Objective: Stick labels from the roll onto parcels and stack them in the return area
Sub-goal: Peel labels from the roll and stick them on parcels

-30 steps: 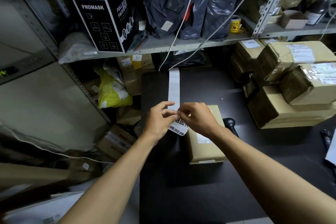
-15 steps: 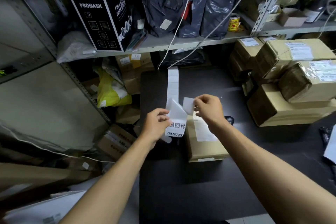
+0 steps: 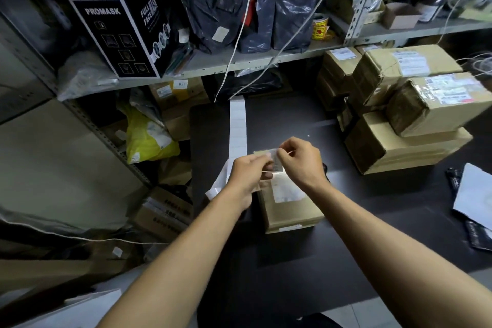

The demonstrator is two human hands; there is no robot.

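Both my hands, left [image 3: 246, 177] and right [image 3: 299, 162], now pinch the peeled paper label [image 3: 275, 161] over the cardboard parcel [image 3: 287, 208]; backing strip [image 3: 237, 128] trails toward twelve o'clock.

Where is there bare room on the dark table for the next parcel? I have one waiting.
The dark table is bare in front of the small brown cardboard parcel, between the forearms. Another bare patch lies between the white label strip and the stacked cardboard boxes. The right side is crowded by those boxes and the white paper sheet.
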